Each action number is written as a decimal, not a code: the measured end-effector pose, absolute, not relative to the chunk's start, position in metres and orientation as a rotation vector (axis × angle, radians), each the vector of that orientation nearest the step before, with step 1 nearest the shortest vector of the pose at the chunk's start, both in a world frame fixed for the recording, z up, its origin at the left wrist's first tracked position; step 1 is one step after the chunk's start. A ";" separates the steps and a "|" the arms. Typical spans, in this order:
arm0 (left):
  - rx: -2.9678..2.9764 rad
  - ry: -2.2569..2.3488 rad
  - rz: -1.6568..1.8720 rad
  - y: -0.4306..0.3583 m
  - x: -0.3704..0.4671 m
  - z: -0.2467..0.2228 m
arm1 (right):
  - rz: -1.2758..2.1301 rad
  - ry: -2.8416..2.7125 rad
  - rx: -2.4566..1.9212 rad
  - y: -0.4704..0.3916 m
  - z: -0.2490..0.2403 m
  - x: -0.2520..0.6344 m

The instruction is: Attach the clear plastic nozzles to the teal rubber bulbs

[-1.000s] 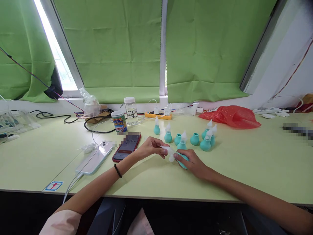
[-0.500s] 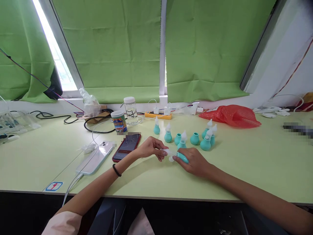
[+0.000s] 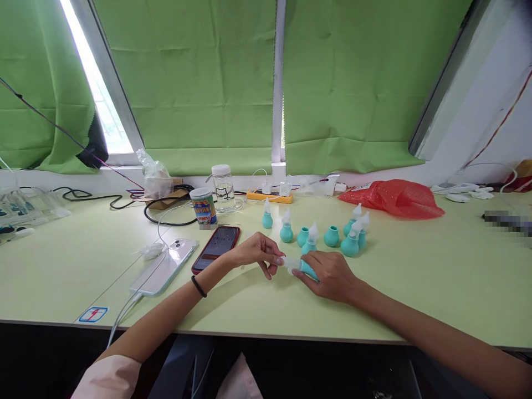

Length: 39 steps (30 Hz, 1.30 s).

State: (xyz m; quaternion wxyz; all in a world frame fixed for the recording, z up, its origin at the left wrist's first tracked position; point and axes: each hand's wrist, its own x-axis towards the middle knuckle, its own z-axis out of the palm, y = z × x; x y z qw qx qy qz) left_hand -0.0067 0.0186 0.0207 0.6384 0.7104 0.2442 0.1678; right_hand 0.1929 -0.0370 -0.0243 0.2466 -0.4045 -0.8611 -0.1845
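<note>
My left hand pinches the tip of a translucent white nozzle between thumb and fingers. Wrapped around a turquoise rubber bulb is my right hand, its thumb near the nozzle's base. Nozzle and bulb lie in line, tilted sideways, just above the table; the right fingers partly cover the joint. Just behind the hands stand several bulb nasal aspirators with clear tips fitted. Among them are two turquoise bulbs without tips, one small bulb and one wider bulb.
Left of my hands lie a red-cased phone and a white phone with a cable. Farther back stand a printed canister, a lidded jar and an orange power strip. A red plastic bag lies at back right.
The white nozzle now sits more in line with the bulb, and my right thumb has shifted slightly onto it. Other objects stay put; the view has shifted a little.
</note>
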 end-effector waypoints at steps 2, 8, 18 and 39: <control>1.606 0.561 0.409 0.019 -0.006 0.019 | -0.465 -2.322 -1.085 -0.036 -0.024 0.194; 1.763 0.625 0.567 0.016 -0.002 0.011 | -0.207 -2.284 -1.086 -0.031 -0.023 0.197; 1.727 0.589 0.599 0.010 -0.002 0.011 | 0.561 -2.119 -1.111 -0.035 -0.009 0.190; 1.732 0.644 0.992 0.004 0.001 0.036 | 1.758 -1.494 -0.578 -0.040 0.040 0.217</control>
